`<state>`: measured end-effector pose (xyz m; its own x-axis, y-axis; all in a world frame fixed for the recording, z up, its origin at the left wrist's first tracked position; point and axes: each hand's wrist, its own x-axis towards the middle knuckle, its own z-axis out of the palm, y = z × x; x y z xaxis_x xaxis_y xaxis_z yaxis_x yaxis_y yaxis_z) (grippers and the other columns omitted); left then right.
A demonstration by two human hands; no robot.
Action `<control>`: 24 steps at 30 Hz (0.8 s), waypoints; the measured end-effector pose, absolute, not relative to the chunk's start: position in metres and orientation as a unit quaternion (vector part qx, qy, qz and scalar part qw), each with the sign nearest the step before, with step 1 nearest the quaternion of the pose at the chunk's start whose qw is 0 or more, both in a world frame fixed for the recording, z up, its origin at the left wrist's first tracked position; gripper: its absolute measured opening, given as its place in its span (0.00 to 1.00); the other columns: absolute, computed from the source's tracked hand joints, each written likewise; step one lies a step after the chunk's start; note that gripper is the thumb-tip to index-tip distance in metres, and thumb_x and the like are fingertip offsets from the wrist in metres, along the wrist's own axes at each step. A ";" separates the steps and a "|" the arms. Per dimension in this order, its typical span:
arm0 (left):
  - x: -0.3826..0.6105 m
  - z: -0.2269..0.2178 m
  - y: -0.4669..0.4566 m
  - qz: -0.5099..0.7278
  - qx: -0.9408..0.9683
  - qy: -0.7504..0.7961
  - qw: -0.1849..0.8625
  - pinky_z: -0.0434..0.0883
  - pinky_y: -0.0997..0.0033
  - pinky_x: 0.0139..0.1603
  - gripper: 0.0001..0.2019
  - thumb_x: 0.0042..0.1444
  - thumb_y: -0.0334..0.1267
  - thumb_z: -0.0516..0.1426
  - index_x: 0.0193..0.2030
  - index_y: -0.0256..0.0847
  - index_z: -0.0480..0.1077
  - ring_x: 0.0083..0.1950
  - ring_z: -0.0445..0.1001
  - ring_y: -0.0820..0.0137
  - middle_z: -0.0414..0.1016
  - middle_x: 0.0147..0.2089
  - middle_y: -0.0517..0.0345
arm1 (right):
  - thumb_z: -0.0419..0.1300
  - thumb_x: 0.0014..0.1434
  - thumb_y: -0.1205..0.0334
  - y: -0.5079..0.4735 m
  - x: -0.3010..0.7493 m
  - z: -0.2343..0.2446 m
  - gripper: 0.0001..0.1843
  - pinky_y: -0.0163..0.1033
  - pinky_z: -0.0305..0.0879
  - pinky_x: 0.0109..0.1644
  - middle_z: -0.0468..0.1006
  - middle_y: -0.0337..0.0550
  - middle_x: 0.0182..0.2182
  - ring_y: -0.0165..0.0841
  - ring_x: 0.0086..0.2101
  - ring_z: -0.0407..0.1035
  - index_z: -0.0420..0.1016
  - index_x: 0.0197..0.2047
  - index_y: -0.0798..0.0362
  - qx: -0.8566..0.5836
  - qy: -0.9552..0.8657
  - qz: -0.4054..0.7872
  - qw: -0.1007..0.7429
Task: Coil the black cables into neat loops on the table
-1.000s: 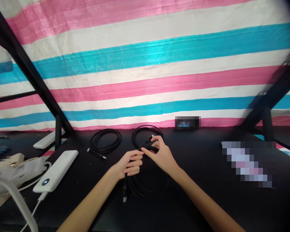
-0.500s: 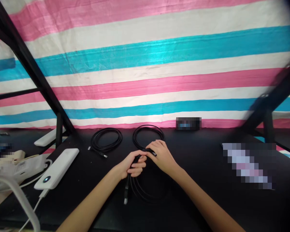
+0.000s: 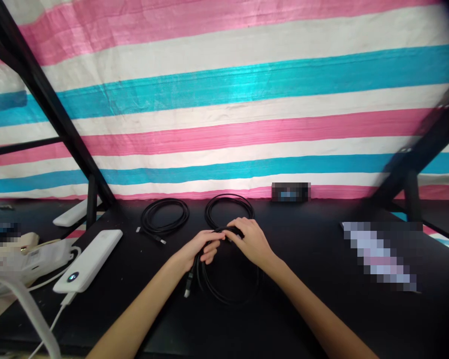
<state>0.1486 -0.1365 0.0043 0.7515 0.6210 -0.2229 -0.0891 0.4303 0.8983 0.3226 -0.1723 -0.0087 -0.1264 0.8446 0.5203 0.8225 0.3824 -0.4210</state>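
A black cable (image 3: 230, 302) hangs in loops between my two hands, just above the dark table. My left hand (image 3: 200, 252) is closed round the left side of the loops, thumb pointing right. One metal plug (image 3: 187, 292) dangles below that hand. My right hand (image 3: 250, 241) grips the top of the loops from the right, its fingertips close to my left thumb. Behind my hands lies a second coiled black cable (image 3: 230, 195), partly covered by my right hand. Further left rests another black cable coil (image 3: 165, 200), its two plugs pointing toward me.
On the left lie a white power bank (image 3: 93, 259) with a white lead, a white power strip (image 3: 45, 262) and another white slab (image 3: 71, 213). A blurred-out flat item (image 3: 381, 259) is at right, a small dark box (image 3: 291, 192) at the back. Black frame bars (image 3: 69, 144) slant upward.
The loops in my hands have been drawn into a rounder ring. The dangling plug has moved up and left, and my left hand has shifted slightly left.
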 end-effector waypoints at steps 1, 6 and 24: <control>0.147 0.005 -0.135 0.228 0.472 0.264 0.810 0.53 0.81 0.11 0.09 0.52 0.40 0.57 0.29 0.35 0.66 0.10 0.45 0.83 0.50 0.11 0.73 | 0.56 0.60 0.57 -0.173 0.322 -0.007 0.07 0.42 0.60 0.45 0.76 0.42 0.35 0.35 0.39 0.69 0.72 0.37 0.50 -0.549 -0.738 0.031 0.391; 0.143 0.009 -0.130 0.275 0.443 0.213 0.826 0.47 0.82 0.09 0.10 0.57 0.43 0.55 0.34 0.37 0.66 0.09 0.37 0.82 0.46 0.09 0.75 | 0.57 0.55 0.61 -0.174 0.319 -0.003 0.23 0.45 0.65 0.50 0.70 0.49 0.49 0.37 0.49 0.65 0.64 0.55 0.49 -0.520 -0.660 0.123 0.528; 0.149 0.016 -0.120 0.514 0.240 0.192 0.801 0.69 0.76 0.34 0.14 0.62 0.38 0.50 0.25 0.37 0.61 0.24 0.66 0.78 0.62 0.21 0.63 | 0.53 0.58 0.49 -0.178 0.310 -0.003 0.19 0.28 0.66 0.19 0.77 0.48 0.33 0.30 0.26 0.74 0.63 0.46 0.55 -0.489 -0.376 0.655 0.437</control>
